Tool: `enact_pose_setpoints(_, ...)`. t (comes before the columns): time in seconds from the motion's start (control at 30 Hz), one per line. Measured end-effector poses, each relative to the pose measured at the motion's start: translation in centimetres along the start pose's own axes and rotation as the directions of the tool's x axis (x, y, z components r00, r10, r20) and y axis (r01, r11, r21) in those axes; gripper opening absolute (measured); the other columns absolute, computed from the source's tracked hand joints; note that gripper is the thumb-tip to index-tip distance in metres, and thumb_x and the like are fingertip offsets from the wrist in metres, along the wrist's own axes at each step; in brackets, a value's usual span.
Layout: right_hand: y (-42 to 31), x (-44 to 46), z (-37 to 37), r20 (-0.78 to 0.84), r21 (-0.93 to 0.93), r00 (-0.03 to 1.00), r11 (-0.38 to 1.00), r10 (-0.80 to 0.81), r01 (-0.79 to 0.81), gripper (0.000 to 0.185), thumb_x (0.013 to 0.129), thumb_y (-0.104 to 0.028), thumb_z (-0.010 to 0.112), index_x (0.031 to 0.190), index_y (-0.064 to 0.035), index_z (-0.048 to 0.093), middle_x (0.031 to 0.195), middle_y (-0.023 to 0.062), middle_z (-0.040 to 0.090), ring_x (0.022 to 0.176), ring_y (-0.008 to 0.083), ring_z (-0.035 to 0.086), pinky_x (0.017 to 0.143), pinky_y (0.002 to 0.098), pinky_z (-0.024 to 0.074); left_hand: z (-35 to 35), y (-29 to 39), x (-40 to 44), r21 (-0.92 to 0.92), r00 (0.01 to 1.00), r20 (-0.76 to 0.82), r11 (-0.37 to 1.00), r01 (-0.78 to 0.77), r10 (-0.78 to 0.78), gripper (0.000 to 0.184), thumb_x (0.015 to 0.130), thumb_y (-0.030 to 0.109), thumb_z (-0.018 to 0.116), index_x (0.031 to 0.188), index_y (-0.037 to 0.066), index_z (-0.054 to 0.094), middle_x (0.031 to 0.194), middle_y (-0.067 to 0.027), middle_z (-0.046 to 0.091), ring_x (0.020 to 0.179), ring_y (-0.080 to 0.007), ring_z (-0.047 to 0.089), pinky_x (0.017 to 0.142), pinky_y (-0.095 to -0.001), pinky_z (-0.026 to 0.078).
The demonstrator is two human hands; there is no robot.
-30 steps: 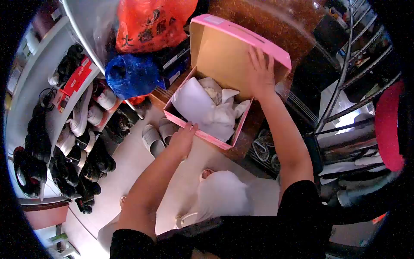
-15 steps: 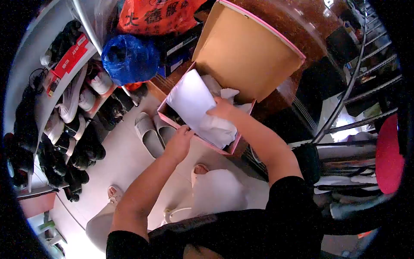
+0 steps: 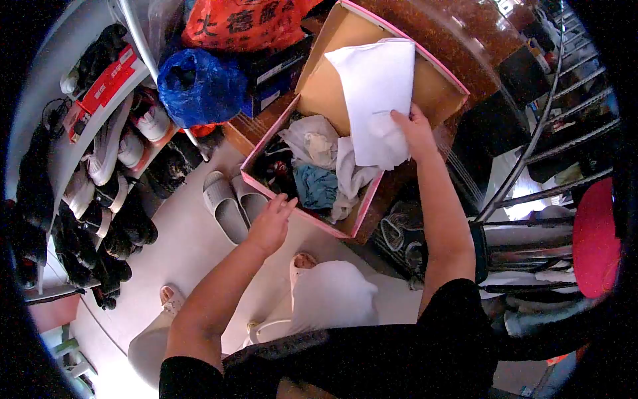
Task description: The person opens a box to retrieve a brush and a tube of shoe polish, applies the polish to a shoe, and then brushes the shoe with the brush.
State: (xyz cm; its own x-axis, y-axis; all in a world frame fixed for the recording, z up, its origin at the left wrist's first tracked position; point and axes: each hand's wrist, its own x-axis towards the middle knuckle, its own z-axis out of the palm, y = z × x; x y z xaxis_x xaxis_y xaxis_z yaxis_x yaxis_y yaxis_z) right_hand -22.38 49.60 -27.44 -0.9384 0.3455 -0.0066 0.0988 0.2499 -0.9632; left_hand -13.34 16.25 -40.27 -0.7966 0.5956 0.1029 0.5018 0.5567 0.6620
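Note:
My right hand (image 3: 413,130) pinches a white sheet (image 3: 379,86), paper or cloth I cannot tell, and holds it up in front of the raised lid. Below it lies an open pink cardboard box (image 3: 319,224) with a brown inner lid (image 3: 335,33). Inside are a blue-teal crumpled cloth (image 3: 316,185), a light grey cloth (image 3: 309,138), another pale cloth (image 3: 352,176) and dark items (image 3: 276,166). The fingers of my left hand (image 3: 272,223) are curled over the box's near rim.
Grey slippers (image 3: 226,207) lie on the floor left of the box. A shoe rack (image 3: 113,133) with many shoes lines the left side. A blue plastic bag (image 3: 199,90) and an orange bag (image 3: 242,26) sit behind. At right hangs a round red object (image 3: 597,237).
My right hand has lifted the white sheet out of the box, up and to the right, uncovering the cloths inside. My left hand has stayed at the rim.

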Motion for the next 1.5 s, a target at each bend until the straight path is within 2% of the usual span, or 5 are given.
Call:
enact_pose_setpoints(0.37, 4.9, -0.9, 6.7, 0.306, -0.305, 0.903, 0.930, 0.301, -0.206, 0.049, 0.073, -0.024, 0.067, 0.113, -0.0013, 0.049, 0.100, 0.0128, 0.058, 0.091, 0.0222, 0.055, 0.080, 0.0319, 0.0436, -0.5, 0.6, -0.1, 0.088, 0.999, 0.040, 0.996, -0.021, 0.018, 0.058, 0.073, -0.001, 0.050, 0.129, 0.008, 0.037, 0.130, -0.0176, 0.034, 0.111, -0.0347, 0.042, 0.096, -0.0386, 0.036)
enact_pose_setpoints(0.53, 12.1, -0.6, 12.7, 0.081, -0.783, 0.974, 0.592, -0.212, 0.194, 0.071, 0.058, -0.029, 0.074, 0.117, -0.0005, 0.048, 0.115, 0.0197, 0.051, 0.106, 0.0275, 0.051, 0.088, 0.0324, 0.0400, -0.3, 0.3, 0.1, 0.079, 0.997, 0.081, 0.997, 0.001, -0.007, 0.063, 0.072, -0.002, 0.050, 0.131, 0.009, 0.033, 0.132, -0.0175, 0.031, 0.112, -0.0345, 0.040, 0.095, -0.0397, 0.036)
enact_pose_setpoints(0.7, 9.0, -0.1, 10.2, 0.237, -0.516, 0.905, 0.835, 0.353, -0.191, 0.059, 0.058, -0.029, 0.074, 0.106, 0.0016, 0.058, 0.100, 0.0158, 0.061, 0.093, 0.0239, 0.058, 0.082, 0.0305, 0.0440, 0.1, -0.3, 0.0, 0.092, 0.998, 0.061, 0.995, -0.030, 0.025, 0.066, 0.071, -0.002, 0.049, 0.133, 0.011, 0.030, 0.132, -0.0177, 0.030, 0.114, -0.0351, 0.039, 0.097, -0.0396, 0.035)
enact_pose_setpoints(0.97, -0.6, -1.1, -1.9, 0.021, 0.351, 0.993, 0.929, 0.119, -0.118, 0.031, 0.077, -0.014, 0.057, 0.101, 0.0060, 0.056, 0.090, 0.0136, 0.061, 0.079, 0.0242, 0.061, 0.075, 0.0358, 0.0493, 0.6, -1.1, -0.9, 0.105, 0.994, 0.111, 0.994, 0.008, -0.020, 0.065, 0.071, -0.002, 0.048, 0.132, 0.012, 0.032, 0.131, -0.0182, 0.032, 0.116, -0.0359, 0.038, 0.097, -0.0395, 0.035)
enact_pose_setpoints(1.5, 3.7, -3.7, -1.6, -0.105, 0.588, 0.981, 0.806, 0.161, -0.069, 0.038, 0.079, -0.012, 0.054, 0.112, 0.0051, 0.048, 0.104, 0.0147, 0.057, 0.095, 0.0266, 0.056, 0.084, 0.0367, 0.0451, -1.9, -0.5, 11.2, -0.036, 0.962, -0.263, 0.997, 0.067, -0.074, 0.029, 0.075, 0.007, 0.053, 0.104, 0.004, 0.055, 0.107, -0.0176, 0.054, 0.087, -0.0366, 0.055, 0.076, -0.0408, 0.045)
